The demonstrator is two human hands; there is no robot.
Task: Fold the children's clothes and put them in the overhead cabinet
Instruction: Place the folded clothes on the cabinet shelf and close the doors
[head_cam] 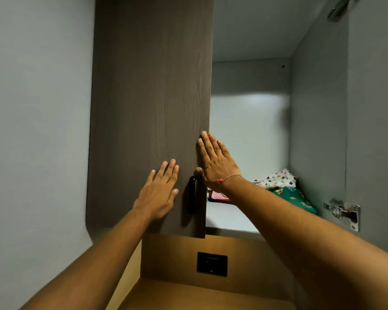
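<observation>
The overhead cabinet (251, 135) is open on its right half, showing a pale grey interior. Its dark wood-grain left door (150, 97) has a black handle (192, 194) near its lower right edge. My left hand (159, 191) lies flat on this door with straight fingers, just left of the handle. My right hand (215, 162) presses flat on the door's right edge above the handle. Folded children's clothes lie on the shelf at the back right: a white printed piece (276, 179), a green printed piece (293, 198) and a pink piece (218, 195) partly hidden behind my right wrist.
The right door stands swung open, with a metal hinge (343, 212) on the cabinet's right side wall. Below the cabinet is a tan wooden panel with a black socket plate (212, 264). A grey wall (36, 130) fills the left side.
</observation>
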